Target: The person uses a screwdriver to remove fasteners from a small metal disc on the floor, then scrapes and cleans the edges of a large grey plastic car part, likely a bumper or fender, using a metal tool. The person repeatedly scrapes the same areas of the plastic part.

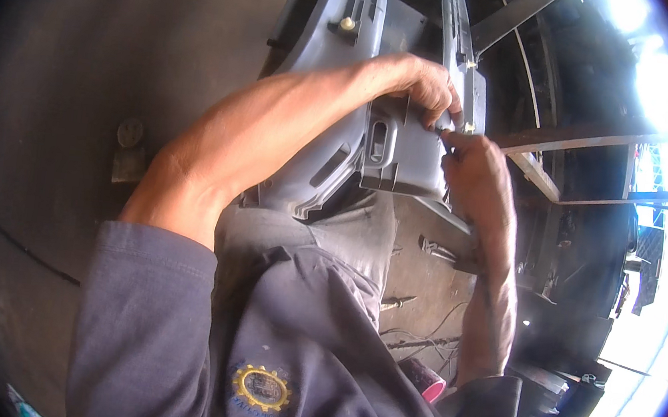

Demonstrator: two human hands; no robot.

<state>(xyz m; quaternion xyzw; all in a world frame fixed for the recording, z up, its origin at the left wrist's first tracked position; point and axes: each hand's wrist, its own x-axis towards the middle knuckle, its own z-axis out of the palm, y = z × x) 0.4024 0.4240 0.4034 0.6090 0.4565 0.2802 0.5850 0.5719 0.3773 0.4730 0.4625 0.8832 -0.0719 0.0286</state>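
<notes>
A large grey moulded plastic panel (383, 161), with ribs, slots and a recessed handle-like opening, rests against my thighs and extends away from me. My left hand (435, 94) reaches over its right side with the fingers curled downward and closed. Close beside it, my right hand (476, 170) is closed in a pinch at the same edge. The fingertips of both hands nearly meet there, around a small spot; whatever they grip is too small and covered to make out. A pale round clip (347, 24) sits on the panel's far left rail, and another pale clip (468, 128) shows near my right fingers.
A metal frame (582, 140) stands to the right, before a bright opening. Tools (436, 250) and thin cables (430, 342) lie on the brown floor near my right forearm. At left a small block-like object (129, 152) and a dark cable (21, 247) lie on the floor.
</notes>
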